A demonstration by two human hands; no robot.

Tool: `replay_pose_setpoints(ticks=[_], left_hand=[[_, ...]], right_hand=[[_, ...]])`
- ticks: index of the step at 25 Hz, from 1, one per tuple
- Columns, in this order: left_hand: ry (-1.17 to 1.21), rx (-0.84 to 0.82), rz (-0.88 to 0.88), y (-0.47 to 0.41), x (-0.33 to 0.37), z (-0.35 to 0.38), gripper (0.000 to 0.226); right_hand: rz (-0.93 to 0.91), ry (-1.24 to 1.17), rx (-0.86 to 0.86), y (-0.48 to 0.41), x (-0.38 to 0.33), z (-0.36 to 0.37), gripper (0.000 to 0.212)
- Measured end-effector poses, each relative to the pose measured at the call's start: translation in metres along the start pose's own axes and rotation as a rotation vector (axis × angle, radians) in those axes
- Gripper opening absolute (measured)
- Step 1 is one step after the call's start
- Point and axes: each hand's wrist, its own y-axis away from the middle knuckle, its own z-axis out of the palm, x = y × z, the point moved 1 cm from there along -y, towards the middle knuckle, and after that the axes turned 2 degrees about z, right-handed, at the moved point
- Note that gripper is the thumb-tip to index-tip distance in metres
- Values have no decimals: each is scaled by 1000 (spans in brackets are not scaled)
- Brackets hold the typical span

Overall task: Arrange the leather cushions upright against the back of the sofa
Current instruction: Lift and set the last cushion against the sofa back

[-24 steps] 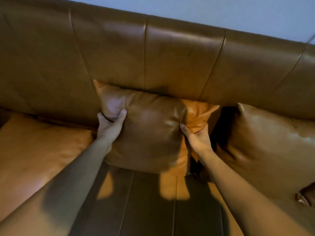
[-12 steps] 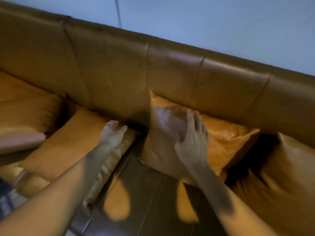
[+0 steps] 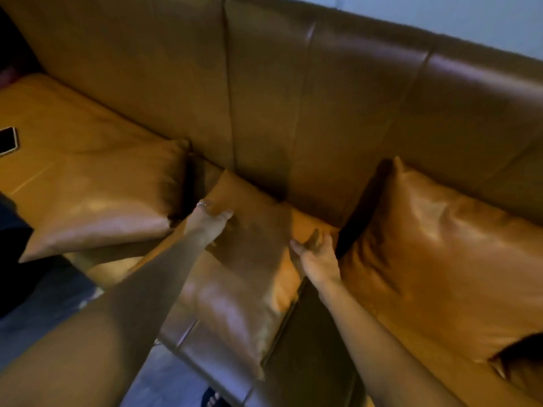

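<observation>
A tan leather cushion [image 3: 249, 277] lies flat on the sofa seat in the middle, its far edge near the sofa back [image 3: 264, 98]. My left hand [image 3: 210, 221] grips its far left corner, and my right hand [image 3: 317, 254] grips its right edge. To the right, a second cushion [image 3: 440, 259] leans upright against the sofa back. At the left, a third cushion [image 3: 108, 198] lies flat on the seat.
A dark phone [image 3: 7, 141] lies on the seat at the far left. The sofa seat's front edge [image 3: 205, 356] runs below the held cushion, with grey floor [image 3: 164, 386] beyond it. Pale wall [image 3: 484, 22] shows above the sofa back.
My hands left the cushion that now stands upright at the right. The view swung left, and both hands have taken hold of the flat middle cushion.
</observation>
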Motion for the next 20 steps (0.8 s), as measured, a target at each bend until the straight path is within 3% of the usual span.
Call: replay_pose_setpoints(ticks=[2, 5, 8, 10, 15, 20], left_hand=[[-34, -57, 21, -29, -5, -12, 73], [-94, -80, 17, -65, -13, -21, 69], [-41, -149, -47, -89, -24, -24, 86], [6, -181, -77, -100, -26, -22, 96], [82, -155, -100, -114, -16, -17, 105], [264, -81, 25, -105, 24, -24, 108]], right_hand=[[183, -71, 52, -18, 4, 24, 99], [275, -241, 87, -38, 14, 41, 109], [352, -464, 51, -49, 23, 47, 125], [391, -547, 24, -53, 25, 48, 124], [244, -558, 59, -54, 25, 46, 95], [-15, -548, 153, -55, -21, 16, 117]])
